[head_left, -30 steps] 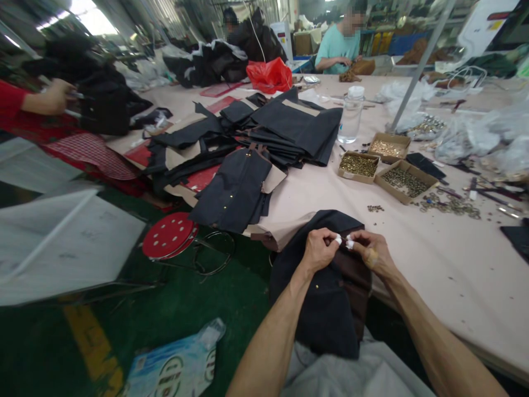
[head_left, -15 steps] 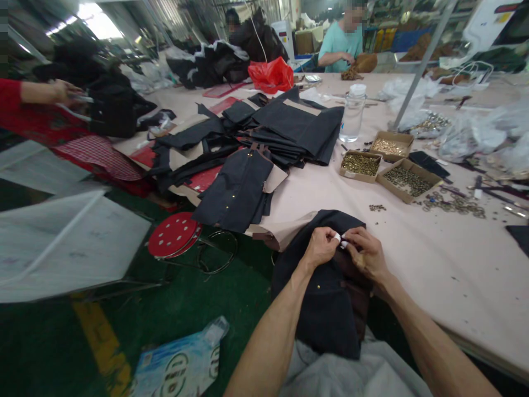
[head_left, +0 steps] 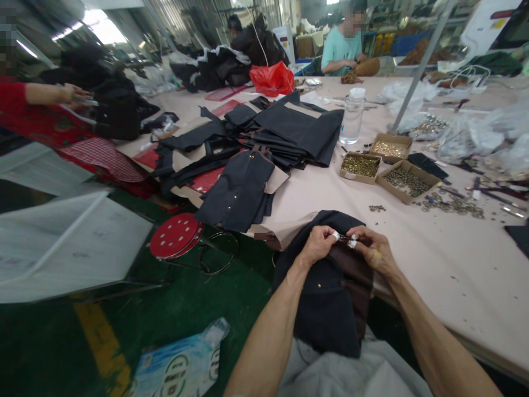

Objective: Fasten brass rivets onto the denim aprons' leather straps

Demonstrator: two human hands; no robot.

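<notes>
A dark fabric panel [head_left: 326, 309] with a brown lining [head_left: 356, 275] and small brass studs hangs from the table edge onto my lap. My left hand [head_left: 320, 243] is closed in a pinch at the panel's upper part, white tape round its thumb. To its right, my right hand [head_left: 375, 249] also pinches, with white tape on a fingertip. A small metallic piece [head_left: 343, 239] glints between the two sets of fingertips. Its exact kind is too small to tell, and the fingers partly cover it.
Cardboard boxes of brass rivets [head_left: 359, 165], dark metal pieces [head_left: 407, 183] and copper-coloured pieces [head_left: 389, 148] stand right of a water bottle [head_left: 352, 118]. Dark panels [head_left: 297, 127] lie stacked ahead. A red stool [head_left: 176, 236] is at left. Two co-workers in red [head_left: 37, 110] and teal [head_left: 336, 47] handle goods.
My right hand has moved slightly right, widening the gap between my fingertips, and the metallic piece now shows there. More brown lining is exposed. The teal-shirted co-worker's brown item has shifted.
</notes>
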